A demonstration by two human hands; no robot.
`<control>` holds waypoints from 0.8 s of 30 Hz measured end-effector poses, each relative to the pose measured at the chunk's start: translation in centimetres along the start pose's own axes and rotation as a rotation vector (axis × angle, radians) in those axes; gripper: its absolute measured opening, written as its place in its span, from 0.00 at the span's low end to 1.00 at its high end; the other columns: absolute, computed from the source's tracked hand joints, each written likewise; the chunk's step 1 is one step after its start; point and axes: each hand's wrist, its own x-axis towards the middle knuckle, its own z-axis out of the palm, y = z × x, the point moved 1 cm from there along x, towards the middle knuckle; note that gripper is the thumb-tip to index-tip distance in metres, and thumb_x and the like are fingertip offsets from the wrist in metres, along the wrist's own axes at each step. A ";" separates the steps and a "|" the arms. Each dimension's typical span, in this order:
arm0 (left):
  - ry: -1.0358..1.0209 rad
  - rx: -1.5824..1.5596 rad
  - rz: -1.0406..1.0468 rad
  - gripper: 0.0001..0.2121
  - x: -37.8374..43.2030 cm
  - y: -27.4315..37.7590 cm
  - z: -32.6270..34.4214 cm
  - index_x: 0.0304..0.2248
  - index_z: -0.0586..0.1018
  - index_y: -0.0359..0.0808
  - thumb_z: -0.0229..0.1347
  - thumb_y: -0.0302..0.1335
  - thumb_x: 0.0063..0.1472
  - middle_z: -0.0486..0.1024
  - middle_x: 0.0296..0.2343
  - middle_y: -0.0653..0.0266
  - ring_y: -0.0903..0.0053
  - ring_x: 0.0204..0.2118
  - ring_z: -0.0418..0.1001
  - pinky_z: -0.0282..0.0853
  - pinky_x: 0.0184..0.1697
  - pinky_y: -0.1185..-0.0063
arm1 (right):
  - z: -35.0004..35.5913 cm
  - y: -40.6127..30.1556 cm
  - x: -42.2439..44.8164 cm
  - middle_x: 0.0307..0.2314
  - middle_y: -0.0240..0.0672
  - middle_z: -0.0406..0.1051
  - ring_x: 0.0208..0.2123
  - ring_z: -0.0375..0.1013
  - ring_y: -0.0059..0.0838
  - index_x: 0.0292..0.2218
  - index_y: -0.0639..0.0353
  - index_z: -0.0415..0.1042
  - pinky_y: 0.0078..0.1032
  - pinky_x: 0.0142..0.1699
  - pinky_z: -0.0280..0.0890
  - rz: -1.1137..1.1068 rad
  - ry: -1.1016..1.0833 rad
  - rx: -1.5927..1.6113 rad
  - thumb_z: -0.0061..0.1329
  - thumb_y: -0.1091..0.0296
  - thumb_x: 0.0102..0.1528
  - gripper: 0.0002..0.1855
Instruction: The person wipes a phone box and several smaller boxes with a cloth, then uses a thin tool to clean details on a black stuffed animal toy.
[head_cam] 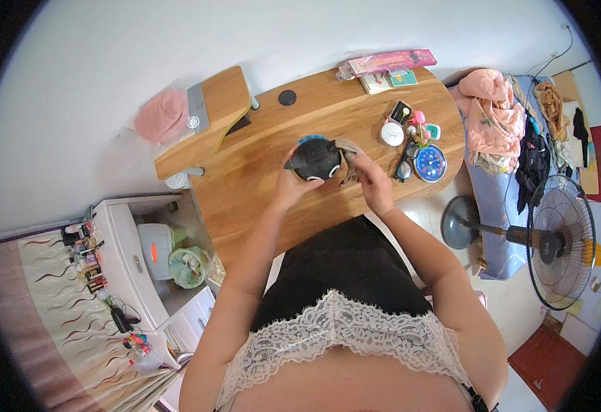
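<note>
My left hand (293, 186) grips a dark, round figure (315, 158) with white-rimmed eyes and pointed ears or horns, above the wooden desk (249, 195). Some blue shows behind its head; its lower body is hidden. At its right side, a crumpled greyish-beige cloth (351, 154) hangs from the fingers of my right hand (375, 183). The cloth touches or nearly touches the figure's side. Further right on the desk lie black-framed glasses (406, 160) and a round blue dial gauge (430, 163).
A round white container (392, 134) and small pink items stand on the desk's right part. A pink box (388, 63) and booklets (402, 78) lie along the back edge. A raised wooden shelf (228, 92) is at left, a standing fan (560, 242) at right.
</note>
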 end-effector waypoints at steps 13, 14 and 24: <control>-0.139 0.411 0.037 0.42 2.6 5.8 -2.6 0.54 0.62 0.37 0.68 0.38 0.39 0.63 0.51 0.52 0.63 0.53 0.62 0.60 0.54 0.71 | 6.0 -1.9 0.8 0.43 0.39 0.63 0.45 0.64 0.28 0.50 0.62 0.57 0.24 0.50 0.59 0.483 0.424 0.587 0.47 0.69 0.56 0.22; -0.201 0.537 0.043 0.41 2.8 6.0 -2.4 0.54 0.63 0.38 0.68 0.39 0.39 0.63 0.51 0.52 0.62 0.53 0.63 0.61 0.53 0.71 | 6.3 -2.3 1.3 0.43 0.39 0.63 0.45 0.64 0.28 0.50 0.62 0.57 0.24 0.50 0.59 0.487 0.430 0.587 0.47 0.69 0.56 0.22; -0.185 0.526 -0.022 0.39 2.1 6.2 -1.8 0.52 0.66 0.38 0.68 0.38 0.39 0.67 0.48 0.53 0.62 0.50 0.67 0.62 0.52 0.71 | 8.8 1.8 4.1 0.35 0.35 0.67 0.37 0.67 0.24 0.44 0.62 0.60 0.20 0.44 0.63 0.809 0.543 0.850 0.43 0.73 0.56 0.14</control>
